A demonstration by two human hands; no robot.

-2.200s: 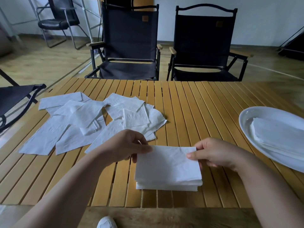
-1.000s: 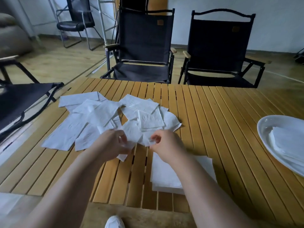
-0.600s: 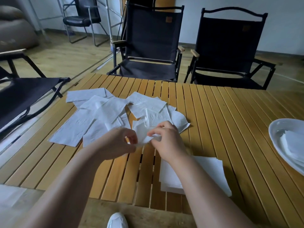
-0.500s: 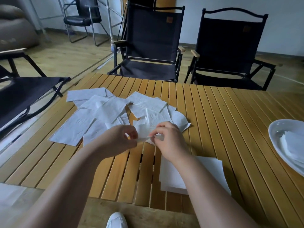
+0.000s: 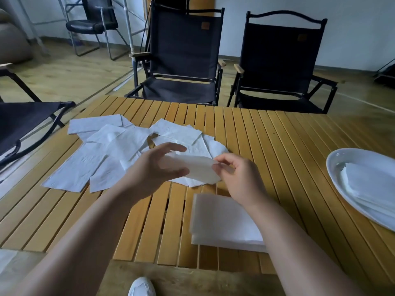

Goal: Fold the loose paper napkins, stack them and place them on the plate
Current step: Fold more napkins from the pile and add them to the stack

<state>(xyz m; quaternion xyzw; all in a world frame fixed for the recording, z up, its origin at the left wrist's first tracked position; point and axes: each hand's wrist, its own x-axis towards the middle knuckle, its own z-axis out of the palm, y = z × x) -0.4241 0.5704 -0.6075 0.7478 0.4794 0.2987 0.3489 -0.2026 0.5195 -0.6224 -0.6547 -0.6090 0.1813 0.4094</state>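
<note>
Hands meet over the middle of the slatted wooden table (image 5: 277,146), one white napkin (image 5: 196,168) held between them just above the boards. The right hand (image 5: 237,178) pinches the napkin's right corner between thumb and curled fingertips. The left hand (image 5: 156,167) takes the other end, with its fingers spread above the sheet and its thumb below; that hand is blurred, so the exact contact is hard to read, but the paper sits between thumb and fingers. The napkin is lifted clear of the table and looks slightly bowed. Behind it and to the left, the loose napkins (image 5: 106,150) lie flat in an overlapping scatter, some square to the slats and others skewed. Near the front edge, under the right forearm, a stack (image 5: 222,221) of folded napkins rests with its edges roughly lined up. The plate (image 5: 342,161) sits at the right edge of the table, well apart from the hands, partly cut off by the frame. It holds a pile of folded napkins (image 5: 367,184). Two dark folding chairs (image 5: 183,60) stand side by side at the far side of the table. A white shoe (image 5: 142,287) shows below the front edge.
</note>
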